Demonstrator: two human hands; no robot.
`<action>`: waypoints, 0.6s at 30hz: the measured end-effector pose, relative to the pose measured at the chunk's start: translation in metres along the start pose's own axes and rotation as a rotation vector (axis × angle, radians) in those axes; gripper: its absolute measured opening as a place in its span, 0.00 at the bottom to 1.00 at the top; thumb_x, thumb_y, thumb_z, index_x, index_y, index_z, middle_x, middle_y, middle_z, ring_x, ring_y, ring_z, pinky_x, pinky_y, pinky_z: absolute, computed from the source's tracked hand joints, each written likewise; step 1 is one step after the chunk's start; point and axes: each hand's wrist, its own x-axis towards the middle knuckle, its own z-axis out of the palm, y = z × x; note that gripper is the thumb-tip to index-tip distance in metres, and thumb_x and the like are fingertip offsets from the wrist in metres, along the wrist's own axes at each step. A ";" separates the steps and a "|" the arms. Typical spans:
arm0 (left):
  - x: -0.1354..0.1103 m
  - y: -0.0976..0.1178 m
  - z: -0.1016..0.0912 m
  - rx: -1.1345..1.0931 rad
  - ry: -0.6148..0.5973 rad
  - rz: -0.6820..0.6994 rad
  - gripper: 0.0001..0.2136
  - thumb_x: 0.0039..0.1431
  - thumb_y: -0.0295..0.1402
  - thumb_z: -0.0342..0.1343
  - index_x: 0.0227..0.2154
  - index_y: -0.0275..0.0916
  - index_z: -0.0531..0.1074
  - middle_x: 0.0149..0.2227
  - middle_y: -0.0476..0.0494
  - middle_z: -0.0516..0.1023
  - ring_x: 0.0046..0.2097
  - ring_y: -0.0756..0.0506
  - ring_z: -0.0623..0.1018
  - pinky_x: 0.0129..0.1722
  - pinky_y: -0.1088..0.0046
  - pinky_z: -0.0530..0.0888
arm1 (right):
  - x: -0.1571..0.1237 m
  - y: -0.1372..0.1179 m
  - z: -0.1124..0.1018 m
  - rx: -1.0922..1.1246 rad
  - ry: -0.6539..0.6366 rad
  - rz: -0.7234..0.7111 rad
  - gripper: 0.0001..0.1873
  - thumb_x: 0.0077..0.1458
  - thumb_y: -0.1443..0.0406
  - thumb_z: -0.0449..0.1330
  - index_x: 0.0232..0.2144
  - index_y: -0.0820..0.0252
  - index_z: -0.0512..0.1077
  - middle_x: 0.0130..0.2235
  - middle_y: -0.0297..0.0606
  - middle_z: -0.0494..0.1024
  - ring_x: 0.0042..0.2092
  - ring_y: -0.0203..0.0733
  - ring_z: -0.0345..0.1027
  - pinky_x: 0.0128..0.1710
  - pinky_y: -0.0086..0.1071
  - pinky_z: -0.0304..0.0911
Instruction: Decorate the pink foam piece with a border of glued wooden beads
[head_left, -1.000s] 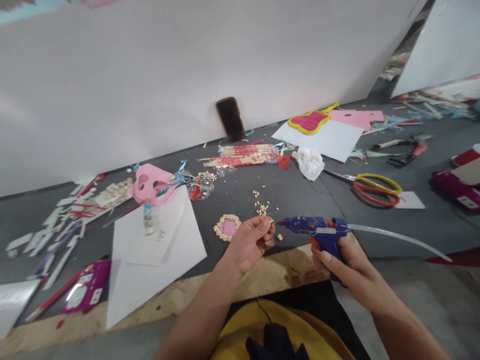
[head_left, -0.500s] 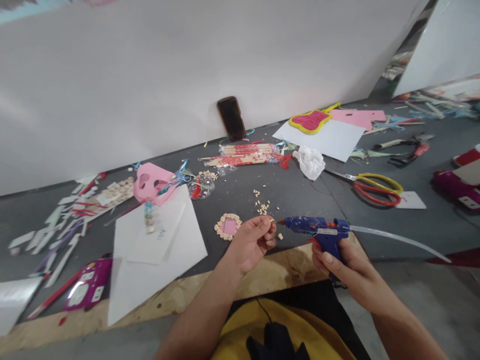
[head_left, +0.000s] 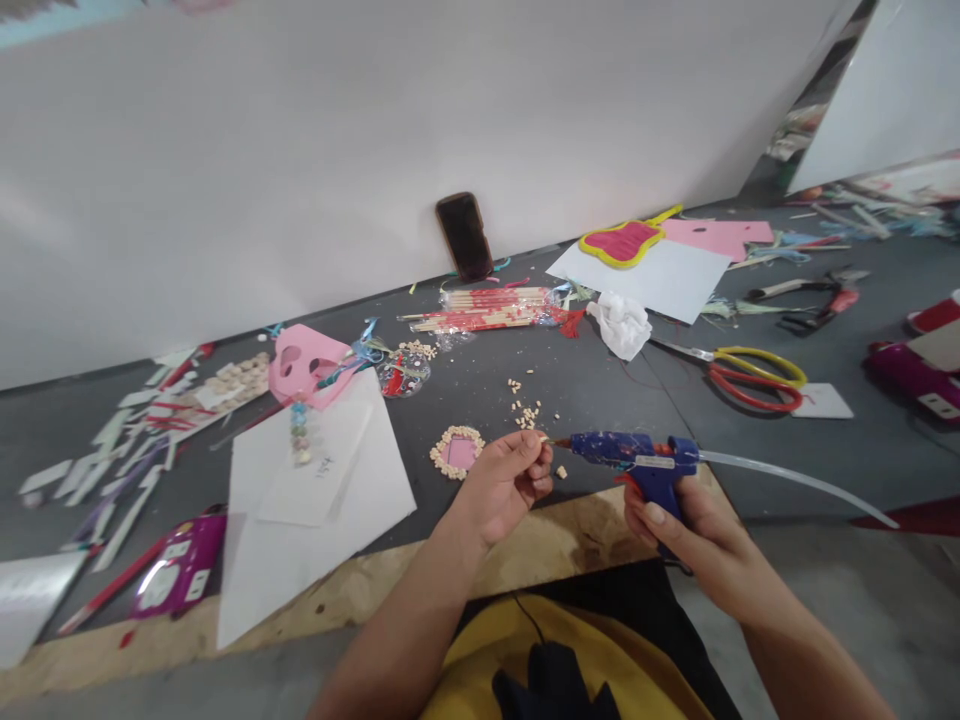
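Gluing seems the step: left fingers [head_left: 524, 458] pinch a pale piece [head_left: 543, 440], right fingers [head_left: 670, 528] wrap the hot-glue gun [head_left: 611, 450]; next calls for steady aim.

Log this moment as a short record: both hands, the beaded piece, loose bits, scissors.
Left hand: pinching a tiny pale bit, mostly hidden
Right hand: gripping a blue plastic glue gun, tip towards the left hand
Beaded piece: flat pink shape rimmed with small pale beads, beside the left hand
Loose bits: small pale pieces scattered on the dark grey table
Scissors: metal, red and yellow handles
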 end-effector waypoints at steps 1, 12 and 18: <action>0.000 0.000 0.000 0.001 -0.002 0.000 0.11 0.46 0.33 0.68 0.26 0.33 0.72 0.25 0.49 0.70 0.23 0.57 0.64 0.23 0.82 0.63 | 0.000 0.000 0.000 0.006 0.013 -0.001 0.11 0.59 0.57 0.53 0.36 0.56 0.72 0.28 0.37 0.75 0.29 0.38 0.67 0.28 0.29 0.68; -0.002 0.002 -0.001 0.023 0.005 0.014 0.12 0.46 0.34 0.68 0.26 0.33 0.71 0.25 0.50 0.69 0.24 0.57 0.64 0.24 0.82 0.63 | -0.001 0.005 0.003 0.192 -0.030 0.078 0.11 0.59 0.55 0.54 0.35 0.56 0.69 0.27 0.35 0.72 0.27 0.36 0.66 0.26 0.28 0.65; -0.009 0.007 -0.006 0.049 0.029 0.050 0.11 0.47 0.33 0.67 0.26 0.32 0.72 0.26 0.49 0.70 0.24 0.57 0.63 0.24 0.82 0.62 | 0.024 0.020 -0.014 0.010 0.132 0.269 0.21 0.53 0.47 0.56 0.36 0.59 0.69 0.29 0.38 0.75 0.29 0.41 0.68 0.27 0.32 0.63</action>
